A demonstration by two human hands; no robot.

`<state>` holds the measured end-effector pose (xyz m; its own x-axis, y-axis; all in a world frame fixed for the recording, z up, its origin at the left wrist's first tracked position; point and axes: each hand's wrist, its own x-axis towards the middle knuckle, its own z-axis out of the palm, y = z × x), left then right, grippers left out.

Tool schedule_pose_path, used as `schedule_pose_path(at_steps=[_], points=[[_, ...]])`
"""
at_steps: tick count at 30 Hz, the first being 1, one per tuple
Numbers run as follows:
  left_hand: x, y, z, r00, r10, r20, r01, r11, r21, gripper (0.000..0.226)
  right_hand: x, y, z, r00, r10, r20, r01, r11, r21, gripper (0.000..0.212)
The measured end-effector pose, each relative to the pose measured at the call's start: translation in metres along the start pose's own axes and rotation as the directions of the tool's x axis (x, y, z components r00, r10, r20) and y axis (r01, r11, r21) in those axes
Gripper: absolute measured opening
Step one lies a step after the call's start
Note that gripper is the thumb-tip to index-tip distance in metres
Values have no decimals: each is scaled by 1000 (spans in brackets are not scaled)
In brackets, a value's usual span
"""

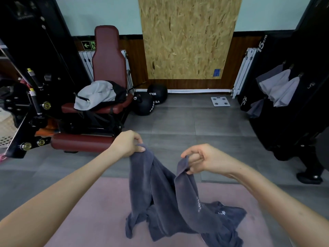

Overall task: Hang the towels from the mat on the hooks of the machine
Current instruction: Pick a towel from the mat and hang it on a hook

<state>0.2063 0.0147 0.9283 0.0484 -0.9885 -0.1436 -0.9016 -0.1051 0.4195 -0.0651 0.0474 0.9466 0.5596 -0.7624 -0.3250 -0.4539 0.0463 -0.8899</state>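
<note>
A dark grey towel [160, 193] hangs between both my hands above the pink mat [92, 211]. My left hand [129, 144] pinches one top corner and my right hand [201, 158] pinches the other. The towel's lower end still drapes onto the mat, where more dark grey cloth [226, 218] lies crumpled at the right. On the black machine [302, 113] at the right, several towels hang from hooks: light grey ones [279, 88] and darker ones [256, 109]. One bare hook [310, 85] shows to their right.
A dark red padded seat machine [108, 72] with a grey-and-black bag [99, 95] stands at the left. Two black medicine balls [151, 98] and a white scale [220, 101] lie by the far wall. Grey floor lies between the mat and the machine.
</note>
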Motion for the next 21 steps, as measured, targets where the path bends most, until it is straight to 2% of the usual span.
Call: schedule_pose_path(at_steps=[1, 3, 5, 6, 8, 9, 11, 13, 14, 16, 19, 21], points=[[-2, 2, -1, 999, -14, 47, 21, 988, -156, 17, -2, -1, 0, 1000, -11, -8, 11, 999, -46, 32], [-7, 7, -4, 989, -33, 146, 93, 900, -426, 15, -1, -2, 4, 990, -68, -126, 49, 988, -148, 13], [-11, 14, -8, 974, -17, 225, 138, 835, -532, 14, 3, 0, 7, 947, -175, -269, 66, 927, -369, 10], [-13, 17, -11, 969, -1, 247, 143, 820, -554, 17, 4, 2, 7, 912, -258, -318, 64, 856, -513, 11], [-16, 22, -14, 970, 23, 240, 120, 817, -564, 20, 6, 3, 6, 840, -444, -311, 153, 744, -650, 16], [-17, 25, -16, 977, 27, 214, 98, 829, -551, 20, 6, 4, 7, 817, -504, -280, 238, 737, -632, 20], [-20, 31, -18, 991, 42, 124, 21, 883, -469, 19, 5, -2, 11, 819, -521, -239, 375, 803, -463, 15], [-22, 38, -19, 995, 87, 47, -61, 912, -406, 24, 7, -11, 18, 822, -524, -222, 454, 839, -299, 8], [-23, 42, -20, 994, 105, 36, -81, 904, -421, 25, 10, -15, 22, 798, -552, -240, 490, 828, -273, 9], [-25, 49, -22, 990, 131, 57, -84, 859, -506, 23, 20, -21, 30, 737, -595, -322, 512, 801, -310, 7], [-29, 56, -27, 970, 198, 144, -58, 757, -651, 14, 33, -27, 33, 661, -595, -458, 478, 803, -355, 17], [-32, 59, -31, 948, 247, 203, -16, 670, -742, 20, 38, -29, 33, 611, -626, -484, 457, 778, -431, 17]])
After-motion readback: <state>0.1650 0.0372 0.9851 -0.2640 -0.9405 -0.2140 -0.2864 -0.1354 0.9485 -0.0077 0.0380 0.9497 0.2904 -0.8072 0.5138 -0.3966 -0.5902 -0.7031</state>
